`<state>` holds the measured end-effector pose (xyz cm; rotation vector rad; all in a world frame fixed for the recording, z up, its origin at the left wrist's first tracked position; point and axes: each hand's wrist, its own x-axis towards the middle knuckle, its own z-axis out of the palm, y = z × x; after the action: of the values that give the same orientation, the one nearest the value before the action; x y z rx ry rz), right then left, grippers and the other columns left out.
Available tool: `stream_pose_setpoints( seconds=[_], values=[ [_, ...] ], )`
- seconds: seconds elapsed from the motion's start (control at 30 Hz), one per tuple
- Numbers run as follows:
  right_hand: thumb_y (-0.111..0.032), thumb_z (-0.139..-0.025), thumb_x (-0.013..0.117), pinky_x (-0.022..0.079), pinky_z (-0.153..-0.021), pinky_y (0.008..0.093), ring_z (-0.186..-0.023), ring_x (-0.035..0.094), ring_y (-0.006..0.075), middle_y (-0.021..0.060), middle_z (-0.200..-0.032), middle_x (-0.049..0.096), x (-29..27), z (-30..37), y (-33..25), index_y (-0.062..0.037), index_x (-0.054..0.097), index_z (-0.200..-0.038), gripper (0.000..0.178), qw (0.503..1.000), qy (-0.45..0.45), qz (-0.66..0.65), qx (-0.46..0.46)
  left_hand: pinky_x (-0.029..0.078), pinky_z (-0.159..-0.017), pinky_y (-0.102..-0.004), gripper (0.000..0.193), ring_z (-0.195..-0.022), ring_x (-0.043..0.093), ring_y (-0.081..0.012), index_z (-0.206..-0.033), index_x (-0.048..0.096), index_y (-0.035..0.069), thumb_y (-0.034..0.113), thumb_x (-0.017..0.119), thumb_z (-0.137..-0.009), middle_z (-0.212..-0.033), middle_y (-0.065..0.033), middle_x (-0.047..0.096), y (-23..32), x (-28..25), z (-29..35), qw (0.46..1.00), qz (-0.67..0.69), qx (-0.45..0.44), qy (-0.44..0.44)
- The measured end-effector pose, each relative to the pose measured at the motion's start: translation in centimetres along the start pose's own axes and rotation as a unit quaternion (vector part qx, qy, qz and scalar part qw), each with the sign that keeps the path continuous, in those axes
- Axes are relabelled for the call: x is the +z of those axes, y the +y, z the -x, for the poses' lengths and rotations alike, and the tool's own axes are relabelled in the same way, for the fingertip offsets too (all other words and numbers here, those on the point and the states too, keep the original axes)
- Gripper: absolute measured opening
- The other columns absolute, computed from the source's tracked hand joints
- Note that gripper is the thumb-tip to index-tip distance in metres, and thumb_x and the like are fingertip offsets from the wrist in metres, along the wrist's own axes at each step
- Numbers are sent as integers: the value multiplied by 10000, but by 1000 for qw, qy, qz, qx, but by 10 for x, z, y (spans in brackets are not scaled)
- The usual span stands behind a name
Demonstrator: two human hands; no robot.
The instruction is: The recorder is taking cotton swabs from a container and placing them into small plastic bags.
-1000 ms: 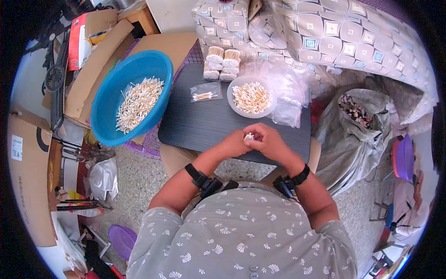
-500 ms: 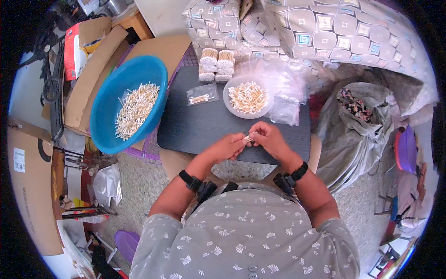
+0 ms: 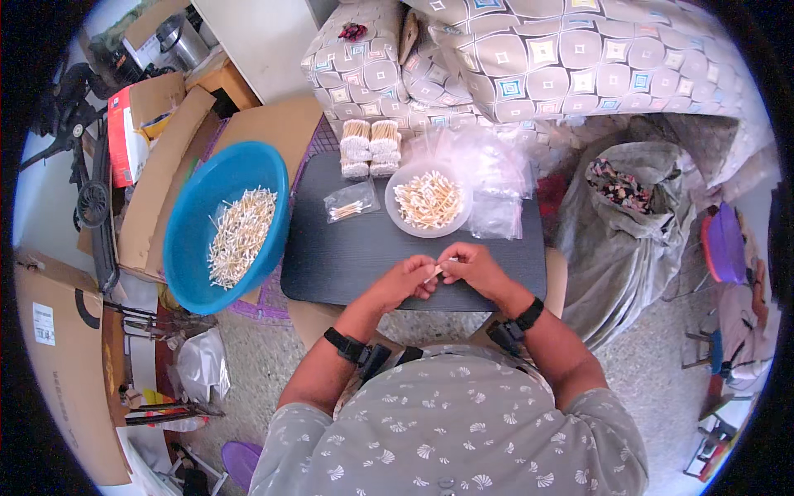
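Over the front edge of the dark table (image 3: 331,269), both of my hands meet, fingers closed. My left hand (image 3: 411,279) and my right hand (image 3: 473,269) pinch a few cotton swabs (image 3: 437,271) between them; the fingers cover most of these, so their number cannot be told. Just beyond the hands stands a translucent white bowl (image 3: 426,233) with loose swabs (image 3: 428,198) in it. Left of the bowl lies a small clear bag (image 3: 351,202) with several swabs inside. Clear plastic bags (image 3: 495,217) are heaped on its right.
Stacked swab bundles (image 3: 370,149) stand at the table's back. A big blue tub (image 3: 184,256) of loose swabs is on the left, beside cardboard boxes (image 3: 157,198). A grey sack (image 3: 591,273) slumps at the right. Behind the table is a patterned sofa (image 3: 571,78).
The whole view has shifted, so the table and tub appear lower in the picture. My hands stay together, fingers still pinching the swabs, with a slight change of finger position.
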<state>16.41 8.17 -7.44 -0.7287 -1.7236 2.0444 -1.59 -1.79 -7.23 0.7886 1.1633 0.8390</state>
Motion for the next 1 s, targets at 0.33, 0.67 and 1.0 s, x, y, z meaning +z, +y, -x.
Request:
stream_pose_setpoints(
  seconds=[0.33, 0.67, 1.0],
  values=[
    [-103, -875, 613, 537, -636, 247, -691, 613, 103, 40, -804, 627, -11, 1, 19, 3, 604, -920, 115, 1000, 20, 18, 6, 521, -732, -292, 267, -867, 587, -163, -1121, 508, 29, 247, 481, -969, -1024, -95, 585, 29, -22, -24, 988, 17, 65, 139],
    [-100, -875, 619, 505, -587, 233, -658, 619, 94, 26, -773, 626, -12, 1, 23, -9, 604, -898, 95, 996, 40, 76, -35, 464, -857, -417, 279, -940, 573, -342, -1068, 592, 37, 150, 631, -816, -1016, -144, 610, 32, -89, -22, 739, -532, 225, 347],
    [-105, -867, 618, 490, -582, 240, -638, 602, 85, 20, -753, 621, -5, 6, 23, -17, 608, -895, 93, 996, 58, 69, -29, 435, -889, -445, 233, -987, 549, -363, -970, 642, 48, 148, 672, -762, -1002, -162, 608, 30, -113, 10, 689, -603, 156, 372]
  ],
)
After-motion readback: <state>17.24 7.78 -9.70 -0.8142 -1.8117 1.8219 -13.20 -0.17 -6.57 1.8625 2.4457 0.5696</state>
